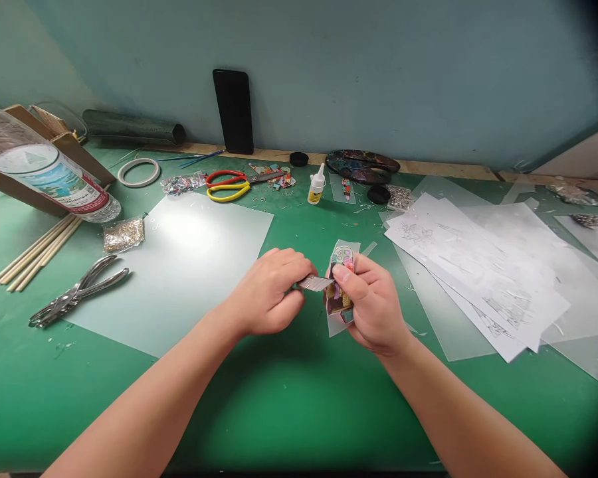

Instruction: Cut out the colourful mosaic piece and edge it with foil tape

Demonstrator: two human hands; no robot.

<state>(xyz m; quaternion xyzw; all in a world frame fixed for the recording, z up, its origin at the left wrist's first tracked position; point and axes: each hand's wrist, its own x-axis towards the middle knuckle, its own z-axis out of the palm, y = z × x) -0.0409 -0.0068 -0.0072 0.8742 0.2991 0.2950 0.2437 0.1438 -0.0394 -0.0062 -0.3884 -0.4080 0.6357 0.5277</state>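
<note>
My left hand (272, 292) is closed around the handle of a utility knife, most of which is hidden in my fist. The knife's snap-off blade (315, 283) points right, its tip at the near side of a piece of clear plastic sheet with a colourful drawing (339, 307). That piece stands upright in my right hand (379, 302), pinched with the thumb on its front face and the fingers behind. Clear margins surround the drawing. Both hands are above the green table (279, 411), and a translucent sheet (194, 265) lies to the left of them.
Silver hole-punch pliers (77, 292), wooden sticks (40, 255) and a tilted plastic bottle (54, 169) occupy the left. Behind are scissors (229, 186), a small glue bottle (317, 186) and a phone (233, 111) against the wall. Papers with sketches (473, 265) lie right.
</note>
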